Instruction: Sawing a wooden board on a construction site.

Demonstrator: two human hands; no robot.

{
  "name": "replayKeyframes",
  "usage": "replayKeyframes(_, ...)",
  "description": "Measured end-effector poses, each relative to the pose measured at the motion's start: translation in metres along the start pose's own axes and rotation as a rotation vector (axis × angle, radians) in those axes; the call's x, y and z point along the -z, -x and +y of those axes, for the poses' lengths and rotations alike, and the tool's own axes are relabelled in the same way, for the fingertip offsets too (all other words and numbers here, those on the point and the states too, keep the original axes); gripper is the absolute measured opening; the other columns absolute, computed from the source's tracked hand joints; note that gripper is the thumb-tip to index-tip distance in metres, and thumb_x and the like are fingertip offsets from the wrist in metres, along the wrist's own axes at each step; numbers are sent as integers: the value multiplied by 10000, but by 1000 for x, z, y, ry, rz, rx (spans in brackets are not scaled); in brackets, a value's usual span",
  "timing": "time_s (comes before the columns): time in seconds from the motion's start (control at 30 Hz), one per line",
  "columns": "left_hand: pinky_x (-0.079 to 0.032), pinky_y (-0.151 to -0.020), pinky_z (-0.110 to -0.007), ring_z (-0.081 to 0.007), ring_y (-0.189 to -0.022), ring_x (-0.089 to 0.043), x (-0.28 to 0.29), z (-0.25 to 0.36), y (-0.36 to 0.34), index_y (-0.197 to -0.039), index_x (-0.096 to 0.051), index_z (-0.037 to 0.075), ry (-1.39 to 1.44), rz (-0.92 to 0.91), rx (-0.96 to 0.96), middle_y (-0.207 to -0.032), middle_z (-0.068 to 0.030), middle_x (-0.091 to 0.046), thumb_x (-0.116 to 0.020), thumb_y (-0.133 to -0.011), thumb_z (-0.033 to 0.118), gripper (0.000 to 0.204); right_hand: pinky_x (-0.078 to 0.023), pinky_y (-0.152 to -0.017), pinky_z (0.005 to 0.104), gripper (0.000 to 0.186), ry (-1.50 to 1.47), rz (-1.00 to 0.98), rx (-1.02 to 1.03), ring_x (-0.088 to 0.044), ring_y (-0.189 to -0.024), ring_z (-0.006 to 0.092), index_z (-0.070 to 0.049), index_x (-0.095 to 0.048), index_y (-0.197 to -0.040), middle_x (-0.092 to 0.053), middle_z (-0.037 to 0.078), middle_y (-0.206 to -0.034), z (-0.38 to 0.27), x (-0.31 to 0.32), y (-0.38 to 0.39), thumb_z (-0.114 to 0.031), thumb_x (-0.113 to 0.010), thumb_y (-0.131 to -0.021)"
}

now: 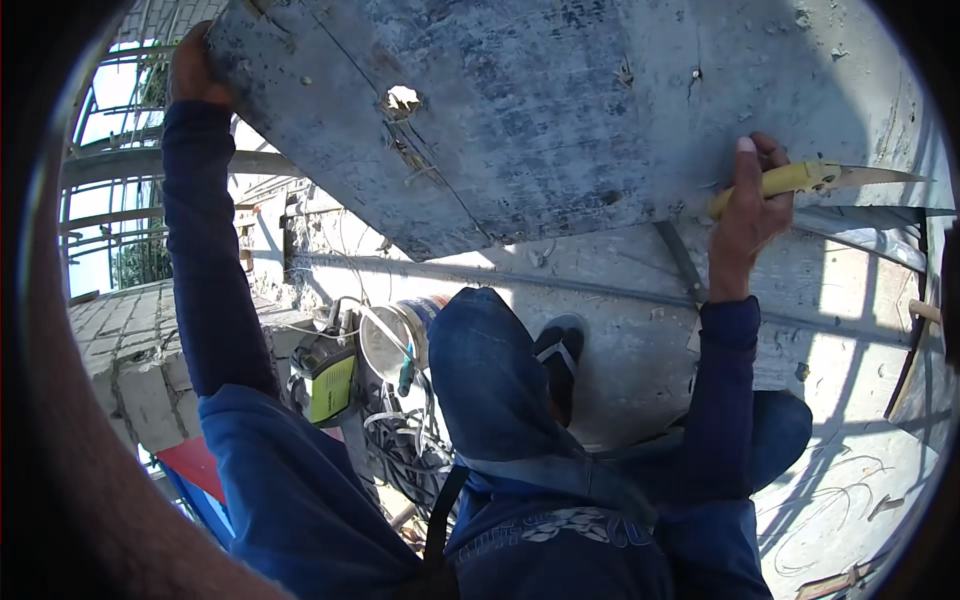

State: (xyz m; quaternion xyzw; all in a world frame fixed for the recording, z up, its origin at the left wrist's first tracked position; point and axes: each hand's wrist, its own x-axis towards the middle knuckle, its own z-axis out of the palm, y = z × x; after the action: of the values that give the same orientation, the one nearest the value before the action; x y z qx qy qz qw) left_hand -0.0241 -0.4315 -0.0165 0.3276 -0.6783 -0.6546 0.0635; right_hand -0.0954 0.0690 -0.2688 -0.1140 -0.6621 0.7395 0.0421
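A large grey, worn sheet of plywood [520, 120] fills the upper part of the view, tilted in front of me, with a ragged hole and a long crack at its left half. My left hand [197, 68] grips the board's far left edge, its fingers partly hidden behind it. In my right hand [752, 205] is a handsaw [795, 177], held by its yellow handle near the board's lower right edge. The saw's narrow blade points right and tapers to a tip. Whether its teeth touch the wood, I cannot tell.
Left of my knee stand a white bucket [383, 340] and a green-and-black machine [328, 380], with coiled cables [405, 435] beside them. A block wall [135, 350] lies at the left. A metal bar [680, 258] and wood scraps lie on the concrete floor [640, 350].
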Motion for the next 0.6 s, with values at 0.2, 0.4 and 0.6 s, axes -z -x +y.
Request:
replayKeyframes(0.2, -521, -796, -400, -255, -816, -661, -10, 12, 53, -901, -642, 32, 94, -32, -161, -872, -103, -685, -450, -882, 210, 263, -475, -638, 253, 353, -107, -135, -22, -523, -761, 96, -34, -573, -1134, -554, 10, -934, 5, 11, 6, -202, -664, -837)
replayKeyframes(0.4, -524, -788, -385, -256, -841, -645, -29, -38, 67, -886, -627, -6, 243, 227, -421, -896, -124, -652, -521, -841, 161, 203, -510, -706, 304, 433, -250, -140, -50, -571, -899, 150, -22, -537, -1201, -558, 40, -1043, 13, 12, 3, -189, -658, -820)
replayKeyframes(0.6, -456, -929, -387, -280, -1042, -577, -115, -102, 100, -1114, -562, -83, 420, 389, -541, -1100, -189, -601, -476, -827, 109, 356, -500, -736, 325, 491, -289, -47, -98, -576, -955, 164, -28, -510, -1253, -555, 51, -1113, 27, 17, 18, -171, -661, -808)
